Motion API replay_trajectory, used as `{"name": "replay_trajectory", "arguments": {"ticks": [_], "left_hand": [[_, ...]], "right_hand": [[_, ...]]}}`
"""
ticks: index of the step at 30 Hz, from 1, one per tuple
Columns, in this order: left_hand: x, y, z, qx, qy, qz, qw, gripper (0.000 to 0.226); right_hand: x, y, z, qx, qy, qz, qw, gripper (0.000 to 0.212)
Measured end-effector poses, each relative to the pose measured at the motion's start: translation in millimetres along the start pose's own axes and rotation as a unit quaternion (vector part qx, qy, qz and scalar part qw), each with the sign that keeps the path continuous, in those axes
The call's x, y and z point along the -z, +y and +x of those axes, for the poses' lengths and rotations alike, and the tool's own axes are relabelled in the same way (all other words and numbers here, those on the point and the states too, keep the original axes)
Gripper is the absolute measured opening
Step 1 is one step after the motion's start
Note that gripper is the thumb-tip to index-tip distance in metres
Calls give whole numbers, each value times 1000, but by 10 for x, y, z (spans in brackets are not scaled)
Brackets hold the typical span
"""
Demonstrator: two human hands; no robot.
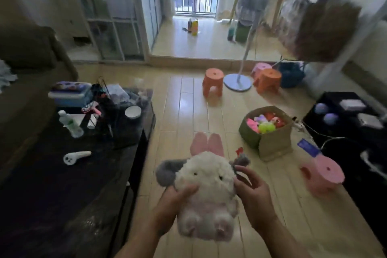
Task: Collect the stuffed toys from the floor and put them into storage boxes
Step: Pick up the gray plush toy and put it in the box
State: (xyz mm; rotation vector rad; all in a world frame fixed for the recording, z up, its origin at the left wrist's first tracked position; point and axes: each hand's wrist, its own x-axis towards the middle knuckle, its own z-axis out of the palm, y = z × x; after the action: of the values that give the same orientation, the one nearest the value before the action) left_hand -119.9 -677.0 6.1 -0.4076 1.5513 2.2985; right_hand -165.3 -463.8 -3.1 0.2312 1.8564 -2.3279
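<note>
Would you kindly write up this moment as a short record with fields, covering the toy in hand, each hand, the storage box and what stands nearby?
held toy: white fluffy stuffed toy with pink ears and grey side flaps, held up above the floor
left hand: left hand grips the toy's lower side
right hand: right hand pinches the toy's grey flap
storage box: cardboard box on the floor ahead to the right, holding colourful toys
nearby: pink stool tipped on its side; two orange stools upright farther back
</note>
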Motion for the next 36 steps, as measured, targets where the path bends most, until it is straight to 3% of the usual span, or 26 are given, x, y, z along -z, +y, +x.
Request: {"name": "replay_trajectory", "arguments": {"ticks": [3, 5, 7, 11, 14, 17, 20, 24, 28, 33, 36], "left_hand": [[-125, 192, 654, 16, -11, 55, 998, 81], [-174, 312, 1143, 35, -25, 73, 996, 73], [-234, 441, 1700, 55, -47, 88, 993, 64], [-442, 749, 2832, 90, -83, 129, 984, 64], [-760, 1025, 3619, 111, -126, 175, 970, 62], [-1226, 1202, 4326, 129, -188, 203, 952, 69], [-1731, 1235, 4935, 137, -228, 240, 934, 68], [-2370, 1208, 5788, 151, -262, 283, 910, 49], [-2810, 1266, 6564, 174, -234, 301, 908, 45], [-3243, 1462, 7454, 177, -220, 359, 890, 40], [-3384, 1588, 8047, 176, -213, 416, 866, 58]], "right_hand": [[174, -82, 581, 1, 5, -10, 1000, 31], [225, -107, 976, -4, 23, -2, 1000, 37], [270, -151, 1402, -10, 55, -2, 998, 49], [442, -315, 2254, -16, 127, 8, 992, 41], [666, -571, 2766, -18, 177, 30, 984, 52], [1024, -765, 3159, -6, 244, 59, 968, 36], [1469, -855, 3496, -6, 316, 76, 946, 37], [2125, -915, 4125, -10, 372, 78, 925, 27], [2617, -1004, 4890, -43, 361, 73, 929, 37], [3062, -1196, 5824, -94, 340, 59, 934, 30], [3285, -1210, 6326, -144, 322, 38, 935, 25]]}}
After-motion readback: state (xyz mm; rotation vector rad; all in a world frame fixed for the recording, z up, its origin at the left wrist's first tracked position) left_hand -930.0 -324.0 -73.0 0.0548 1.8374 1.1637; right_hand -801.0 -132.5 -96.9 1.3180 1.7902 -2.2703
